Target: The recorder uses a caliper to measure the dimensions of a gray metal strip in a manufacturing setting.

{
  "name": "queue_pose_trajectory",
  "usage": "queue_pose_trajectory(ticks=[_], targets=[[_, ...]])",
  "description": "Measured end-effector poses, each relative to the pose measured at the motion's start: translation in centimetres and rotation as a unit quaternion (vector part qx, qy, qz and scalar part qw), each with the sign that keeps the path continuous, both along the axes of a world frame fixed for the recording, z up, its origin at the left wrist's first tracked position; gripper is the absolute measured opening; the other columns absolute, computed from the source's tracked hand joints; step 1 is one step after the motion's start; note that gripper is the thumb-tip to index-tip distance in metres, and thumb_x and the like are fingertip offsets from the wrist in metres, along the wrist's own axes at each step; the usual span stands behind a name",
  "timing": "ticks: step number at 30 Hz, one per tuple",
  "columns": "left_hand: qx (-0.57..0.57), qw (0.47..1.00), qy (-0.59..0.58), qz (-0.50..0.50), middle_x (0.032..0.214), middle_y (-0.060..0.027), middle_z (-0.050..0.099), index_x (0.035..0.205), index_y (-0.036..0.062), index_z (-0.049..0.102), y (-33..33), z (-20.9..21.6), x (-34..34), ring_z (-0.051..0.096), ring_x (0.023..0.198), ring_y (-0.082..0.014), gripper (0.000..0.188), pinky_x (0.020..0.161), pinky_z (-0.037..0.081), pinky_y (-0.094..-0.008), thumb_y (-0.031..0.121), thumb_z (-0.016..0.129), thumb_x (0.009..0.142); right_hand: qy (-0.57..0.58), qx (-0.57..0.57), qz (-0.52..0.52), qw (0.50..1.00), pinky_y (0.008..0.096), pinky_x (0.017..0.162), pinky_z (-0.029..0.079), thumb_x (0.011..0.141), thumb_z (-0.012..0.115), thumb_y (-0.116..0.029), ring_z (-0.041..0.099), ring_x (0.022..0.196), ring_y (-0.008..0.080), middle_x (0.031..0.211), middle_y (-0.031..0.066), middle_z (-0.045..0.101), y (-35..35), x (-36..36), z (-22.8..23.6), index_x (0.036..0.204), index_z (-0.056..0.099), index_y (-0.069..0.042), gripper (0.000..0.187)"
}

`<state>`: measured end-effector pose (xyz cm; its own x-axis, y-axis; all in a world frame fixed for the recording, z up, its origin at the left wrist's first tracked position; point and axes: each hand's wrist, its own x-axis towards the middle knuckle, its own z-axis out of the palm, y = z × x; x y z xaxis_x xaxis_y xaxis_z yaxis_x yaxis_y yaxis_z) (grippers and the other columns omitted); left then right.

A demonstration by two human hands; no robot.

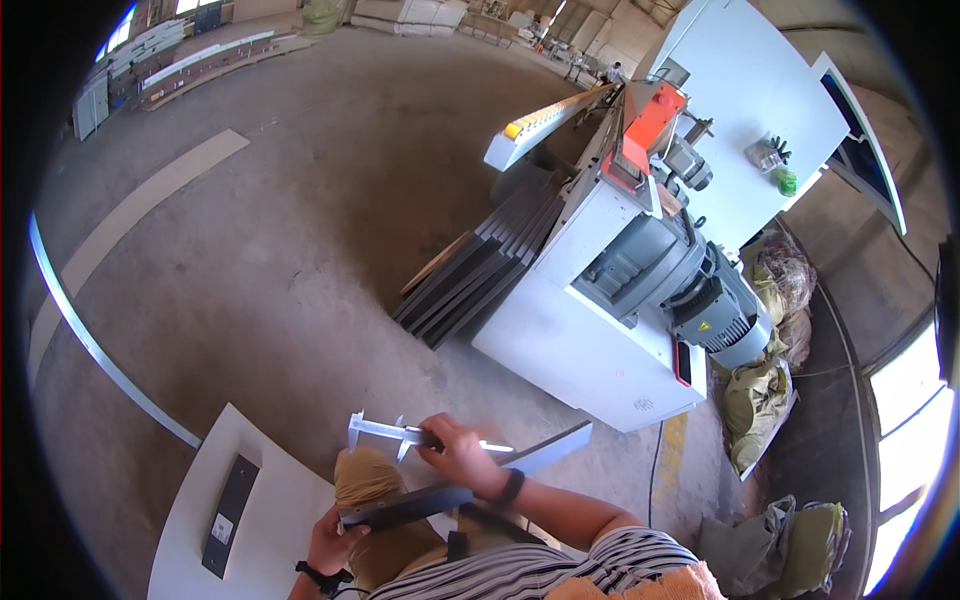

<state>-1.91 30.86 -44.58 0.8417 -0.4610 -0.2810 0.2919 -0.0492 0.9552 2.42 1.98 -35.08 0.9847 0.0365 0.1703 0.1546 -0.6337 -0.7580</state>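
My right hand [462, 455] is closed around a silver vernier caliper [382, 430], held over my lap with its jaws to the left. The caliper's jaws stand apart, with nothing visible between them. Below it, a long narrow dark grey board [405, 508] lies tilted across my thighs, its right end rising past my right wrist. My left hand [332, 545] grips this board at its near left end, fingers wrapped about the edge. The right forearm crosses over the board and hides part of its middle.
A white panel [270, 465] at my left bears a dark strip [232, 515] with a white label. Ahead stands a large white machine [570, 350] with a grey motor [720, 310]; dark boards [480, 270] are stacked beside it. Sacks [755, 405] lie at right.
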Motion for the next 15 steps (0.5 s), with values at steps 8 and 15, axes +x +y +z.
queue_pose_trajectory(ticks=[8, 15], targets=[[-0.056, 0.998, 0.033, 0.003, 0.089, 0.0014, 0.059, 0.1, 0.004, 0.056, -0.6, -1.9, 0.8, 0.054, 0.083, -0.0091, 0.023, 0.077, 0.044, -0.0253, 0.007, 0.072, 0.084, -0.078, -0.122, -0.169, 0.975, 0.0373, 0.063, 0.053, 0.081, 0.078, -0.021, 0.067, 0.072, 0.0299, 0.083, 0.017, 0.066, -9.8, 1.1, 5.9, 0.104, 0.059, -0.003, 0.034], [-0.135, 0.986, 0.079, 0.063, 0.092, -0.0001, 0.058, 0.1, 0.0054, 0.051, -0.4, -1.1, 0.9, 0.053, 0.084, -0.0088, 0.024, 0.078, 0.044, -0.0259, 0.014, 0.071, 0.089, 0.056, 0.259, -0.462, 0.846, 0.0244, 0.042, 0.037, 0.089, 0.07, -0.018, 0.041, 0.049, 0.0089, 0.074, 0.0029, 0.051, -30.3, -2.8, 2.1, 0.086, 0.053, -0.002, 0.024]])
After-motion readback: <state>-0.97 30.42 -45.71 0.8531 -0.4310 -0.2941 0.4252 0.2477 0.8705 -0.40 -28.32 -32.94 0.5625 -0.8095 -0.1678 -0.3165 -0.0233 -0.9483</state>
